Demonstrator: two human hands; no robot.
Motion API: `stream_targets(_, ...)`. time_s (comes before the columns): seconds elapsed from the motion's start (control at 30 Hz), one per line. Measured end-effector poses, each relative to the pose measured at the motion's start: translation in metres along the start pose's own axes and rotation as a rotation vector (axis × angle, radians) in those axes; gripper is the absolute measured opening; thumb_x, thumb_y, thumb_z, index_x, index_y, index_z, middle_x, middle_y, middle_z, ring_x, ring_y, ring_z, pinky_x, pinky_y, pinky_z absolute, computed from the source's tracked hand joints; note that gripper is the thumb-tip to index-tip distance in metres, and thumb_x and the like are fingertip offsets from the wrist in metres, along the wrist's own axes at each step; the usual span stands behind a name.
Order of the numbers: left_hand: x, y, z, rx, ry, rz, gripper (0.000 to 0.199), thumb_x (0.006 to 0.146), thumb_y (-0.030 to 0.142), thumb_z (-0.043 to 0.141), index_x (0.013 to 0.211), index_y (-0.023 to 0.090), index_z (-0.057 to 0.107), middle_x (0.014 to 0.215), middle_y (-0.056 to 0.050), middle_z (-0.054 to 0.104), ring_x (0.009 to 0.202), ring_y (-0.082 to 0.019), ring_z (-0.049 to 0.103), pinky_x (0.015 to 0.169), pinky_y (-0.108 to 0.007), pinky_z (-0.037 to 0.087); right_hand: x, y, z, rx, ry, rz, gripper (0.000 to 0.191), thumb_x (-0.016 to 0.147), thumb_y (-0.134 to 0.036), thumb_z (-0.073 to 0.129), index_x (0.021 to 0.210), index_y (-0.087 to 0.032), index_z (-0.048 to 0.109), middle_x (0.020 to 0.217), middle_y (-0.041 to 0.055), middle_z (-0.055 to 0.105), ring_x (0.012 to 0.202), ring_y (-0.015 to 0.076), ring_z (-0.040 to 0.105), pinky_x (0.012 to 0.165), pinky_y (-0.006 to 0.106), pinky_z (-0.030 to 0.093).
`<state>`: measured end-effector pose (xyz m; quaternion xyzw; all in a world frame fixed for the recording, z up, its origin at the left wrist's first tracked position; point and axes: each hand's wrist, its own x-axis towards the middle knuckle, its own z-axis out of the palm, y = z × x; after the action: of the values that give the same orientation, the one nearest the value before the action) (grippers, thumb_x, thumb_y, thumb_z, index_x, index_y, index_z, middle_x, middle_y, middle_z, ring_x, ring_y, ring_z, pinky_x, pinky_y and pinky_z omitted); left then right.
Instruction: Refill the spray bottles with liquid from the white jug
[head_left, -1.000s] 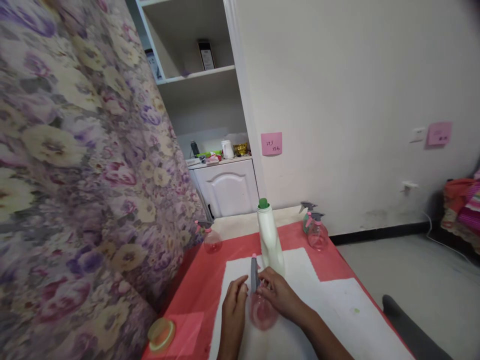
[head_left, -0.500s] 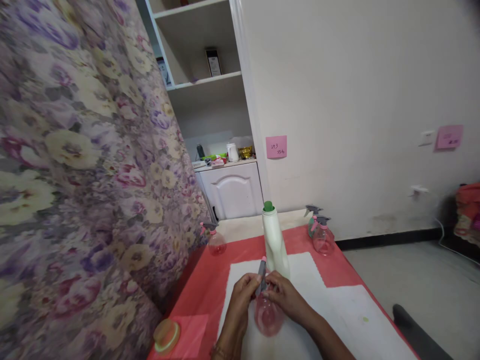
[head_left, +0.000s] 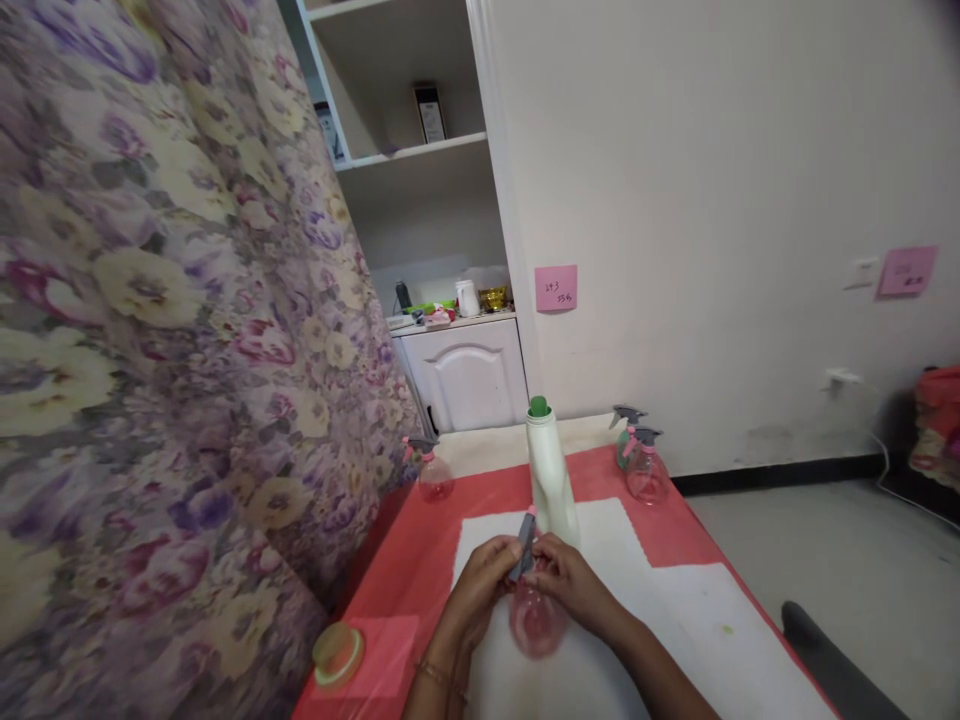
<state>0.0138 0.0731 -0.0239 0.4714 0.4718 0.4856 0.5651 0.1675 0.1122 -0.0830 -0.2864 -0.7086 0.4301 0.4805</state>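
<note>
A clear pink spray bottle (head_left: 537,624) is near the table's front, between my hands. Its grey trigger head (head_left: 524,548) has a pink nozzle tip and leans to the right at the top. My left hand (head_left: 484,580) is closed around the left side of the trigger head, thumb along it. With fingers pinched at the bottle's neck, my right hand (head_left: 566,578) grips from the right; the collar is mostly hidden by the fingers. Just beyond stands a tall pale green bottle (head_left: 551,470) with a green spout and no cap on it.
One pink spray bottle (head_left: 435,477) stands at the table's far left; another (head_left: 646,473) is at the far right, before a green one (head_left: 624,445). A translucent cap (head_left: 337,652) lies on pink paper at front left. White cloth (head_left: 690,620) covers part of the red table.
The trigger head has tilted further to the right in my left hand. Both hands stay at the bottle's neck. The view has shifted slightly.
</note>
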Motion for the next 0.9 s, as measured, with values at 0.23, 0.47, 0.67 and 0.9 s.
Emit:
stream_targets(0.23,0.005,-0.014,0.005,-0.046,0.093,0.049,0.038,0.061,0.049,0.079,0.064,0.016,0.059,0.054,0.007,0.051,0.049,-0.007,0.040,0.052,-0.020,0.030,0.000,-0.001,0.001,-0.009,0.018,0.005,0.007,0.073,-0.017,0.063,0.079,-0.019,0.067,0.074,-0.0032,0.053,0.071,0.0159,0.053,0.066,0.026,0.041)
stream_targets(0.47,0.003,-0.025,0.014,-0.025,0.225,0.115,0.036,0.066,0.049,0.077,0.069,0.017,0.060,0.057,0.007,0.053,0.051,-0.007,0.041,0.052,-0.020,0.029,-0.005,0.002,0.009,-0.031,0.092,0.015,0.016,0.072,-0.011,0.058,0.084,-0.019,0.066,0.076,-0.0021,0.053,0.071,0.0155,0.053,0.065,0.026,0.041)
stream_targets(0.67,0.006,-0.021,0.007,-0.015,0.176,0.091,0.035,0.065,0.047,0.078,0.074,0.014,0.067,0.062,0.003,0.059,0.054,-0.009,0.044,0.053,-0.021,0.030,-0.004,0.006,0.012,-0.031,0.110,0.028,0.015,0.070,-0.012,0.062,0.083,-0.018,0.067,0.077,-0.0018,0.054,0.073,0.0166,0.055,0.067,0.027,0.041)
stream_targets(0.9,0.004,-0.029,0.017,-0.063,0.256,0.172,0.032,0.066,0.046,0.076,0.064,0.017,0.062,0.059,0.005,0.053,0.057,-0.010,0.044,0.057,-0.021,0.033,-0.006,0.006,0.019,-0.061,0.185,0.050,0.018,0.072,-0.011,0.059,0.086,-0.020,0.066,0.079,-0.0013,0.056,0.072,0.0167,0.055,0.066,0.026,0.041)
